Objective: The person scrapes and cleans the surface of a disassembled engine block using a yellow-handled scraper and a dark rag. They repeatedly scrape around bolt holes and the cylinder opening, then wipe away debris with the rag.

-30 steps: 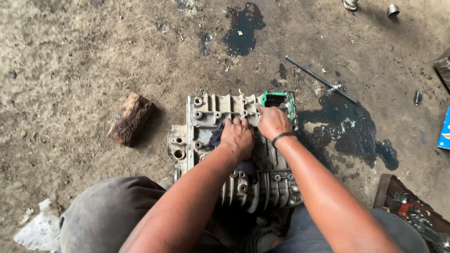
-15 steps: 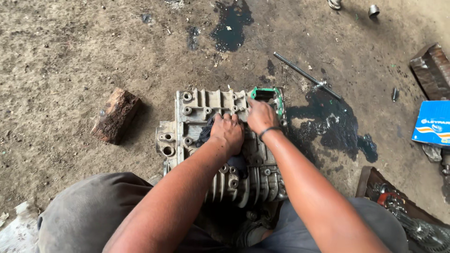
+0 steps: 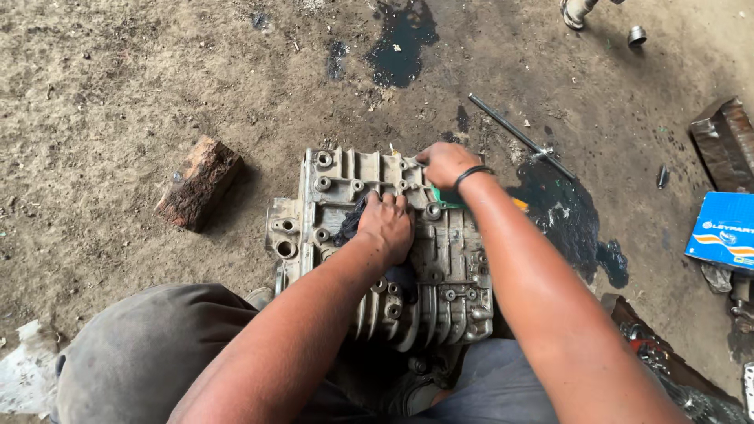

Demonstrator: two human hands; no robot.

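While you crouch over the casing (image 3: 353, 188), which lies flat on the dirt floor (image 3: 118, 94) between your knees, both hands are on its upper face. Your left hand (image 3: 386, 228) is curled, knuckles up, pressing a dark rag (image 3: 351, 224) against the middle of the casing; the rag shows just beyond your fingers and again under your wrist. Your right hand (image 3: 445, 163) sits at the casing's far right corner, fingers bent and closed down on the edge there, with a black band on the wrist. A green piece (image 3: 441, 200) peeks out just beneath that hand, touching the casing; whether your fingers grip it or only the metal edge cannot be told.

The casing is grey, ribbed at the near end and dotted with bolt holes along its rim. To its left, well apart, lies a wood block (image 3: 198, 183). Beyond your right hand a thin rod (image 3: 514, 133) lies slanted on the ground, its lower end reaching a dark oil patch (image 3: 569, 224) just right of the casing. Another oil patch (image 3: 400, 39) sits farther off. A blue box (image 3: 722, 232) lies at the right edge.
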